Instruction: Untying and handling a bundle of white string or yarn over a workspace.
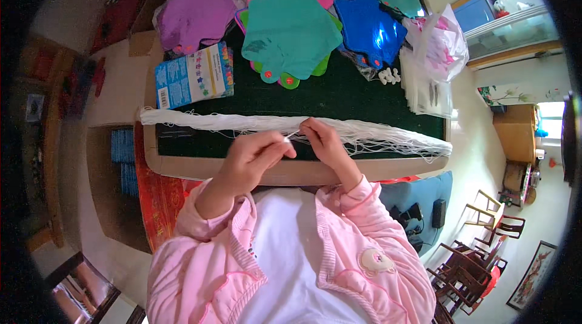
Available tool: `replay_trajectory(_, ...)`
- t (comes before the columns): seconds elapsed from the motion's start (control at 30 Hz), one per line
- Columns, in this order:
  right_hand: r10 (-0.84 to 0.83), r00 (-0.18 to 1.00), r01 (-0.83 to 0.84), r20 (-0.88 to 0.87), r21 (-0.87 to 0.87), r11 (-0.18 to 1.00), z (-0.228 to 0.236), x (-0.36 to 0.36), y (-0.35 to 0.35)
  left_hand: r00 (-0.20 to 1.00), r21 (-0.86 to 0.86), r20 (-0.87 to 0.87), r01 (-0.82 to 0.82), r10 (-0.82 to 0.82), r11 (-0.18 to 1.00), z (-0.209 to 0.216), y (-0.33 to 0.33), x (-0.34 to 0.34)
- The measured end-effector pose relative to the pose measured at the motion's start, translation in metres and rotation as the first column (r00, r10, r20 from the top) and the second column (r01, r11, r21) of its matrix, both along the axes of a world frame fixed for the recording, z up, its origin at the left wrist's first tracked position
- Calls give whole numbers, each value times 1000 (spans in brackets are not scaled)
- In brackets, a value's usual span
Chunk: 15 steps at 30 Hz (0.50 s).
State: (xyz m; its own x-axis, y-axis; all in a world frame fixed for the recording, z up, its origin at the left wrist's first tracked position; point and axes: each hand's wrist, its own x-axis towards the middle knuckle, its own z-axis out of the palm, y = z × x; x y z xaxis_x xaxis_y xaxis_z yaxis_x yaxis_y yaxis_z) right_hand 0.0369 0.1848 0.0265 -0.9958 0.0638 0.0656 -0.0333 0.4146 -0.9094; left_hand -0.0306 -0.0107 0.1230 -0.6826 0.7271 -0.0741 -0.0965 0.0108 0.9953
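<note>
A long bundle of white string (242, 122) stretches from left to right across the dark green table top (182, 142), close to its near edge. My left hand (253, 155) is closed in a pinch just in front of the bundle, with a short white strand (293, 133) at its fingertips. On the other end of that strand, my right hand (324, 142) pinches it beside the bundle's middle. Toward the right, the bundle fans into loose, tangled threads.
Star-shaped felt pieces in teal (291, 33), blue (371, 28) and purple (197, 17) lie at the back. Blue printed packets (193, 75) are at left. A small white coil (389, 76) and clear plastic bags (427, 87) sit at right. An open carton (118, 202) stands lower left.
</note>
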Motion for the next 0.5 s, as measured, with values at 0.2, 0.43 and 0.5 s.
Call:
replay_trajectory(0.2,81,996,-86,39,149,985,8,-4,4,999,116,34,22,-26,993,61,-17,0)
replay_trajectory(0.43,0,1000,-1,-1,-617,787,45,2,-37,960,6,246,-138,132,990,4,17,-5)
replay_trajectory(0.5,63,976,-35,209,-133,990,52,13,-35,938,24,295,-198,183,980,-6,22,-9)
